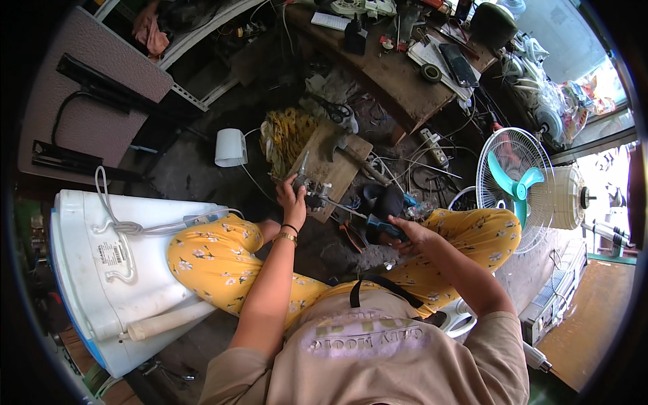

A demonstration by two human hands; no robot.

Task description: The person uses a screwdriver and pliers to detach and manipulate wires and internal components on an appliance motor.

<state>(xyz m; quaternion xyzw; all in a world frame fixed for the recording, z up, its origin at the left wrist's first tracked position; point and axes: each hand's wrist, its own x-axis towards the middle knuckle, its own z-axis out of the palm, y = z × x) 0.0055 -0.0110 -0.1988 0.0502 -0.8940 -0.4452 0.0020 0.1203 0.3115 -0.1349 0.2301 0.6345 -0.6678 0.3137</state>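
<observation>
My left hand (290, 202) is closed around a small electric motor (315, 195) with a thin metal shaft pointing up and away. In my right hand (414, 236) is a screwdriver (387, 229) with a blue and black handle. Its metal blade runs left to the motor; whether the tip sits in a screw is too small to tell. Just beyond the motor lies a wooden board (345, 177), with a hammer (368, 164) resting across it. Pliers with orange handles (352, 237) lie on the floor between my knees.
A white appliance body (155, 209) with a cord stands at my left. At right is a fan (518, 187) with teal blades. A white cylindrical part (230, 148), yellow cloth (283, 135), scissors (337, 110) and a power strip (434, 148) lie ahead, below a cluttered wooden table (385, 84).
</observation>
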